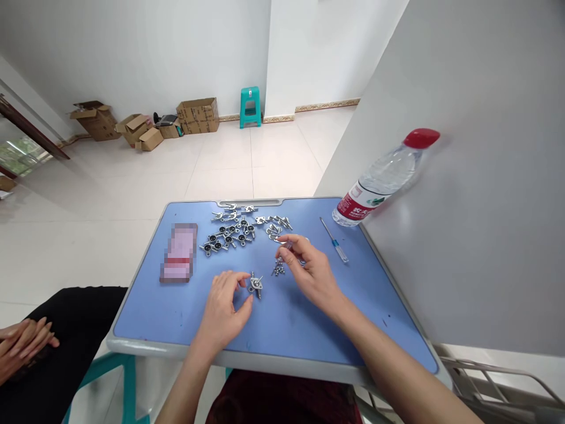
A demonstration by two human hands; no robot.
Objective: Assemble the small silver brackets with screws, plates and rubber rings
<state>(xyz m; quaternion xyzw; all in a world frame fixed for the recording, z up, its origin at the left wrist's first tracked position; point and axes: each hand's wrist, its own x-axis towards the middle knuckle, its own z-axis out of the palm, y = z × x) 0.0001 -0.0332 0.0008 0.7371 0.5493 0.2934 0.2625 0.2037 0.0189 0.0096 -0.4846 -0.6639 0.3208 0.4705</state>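
Observation:
My left hand (225, 306) rests on the blue table with thumb and fingers spread around a small metal valve-like fitting (256, 285), which lies with a thin stem standing up from it. Over the small parts hovers my right hand (311, 268), its thumb and index finger curved with a gap between them. Below those fingertips lies a little heap of screws (278, 268). Metal lever-like pieces (279, 225) are just beyond, partly covered by the hand. Several fittings with black round discs (228, 239) form a group left of them, with bare metal fittings (230, 215) behind.
A blue-handled screwdriver (339, 250) and a red-capped water bottle (375, 185) are at the right, beside a grey panel (485, 206). A blurred phone-like object (179, 253) lies left. Another person's clasped hands (29, 344) are beside the table. Cardboard boxes (198, 116) and a stool (250, 107) stand behind.

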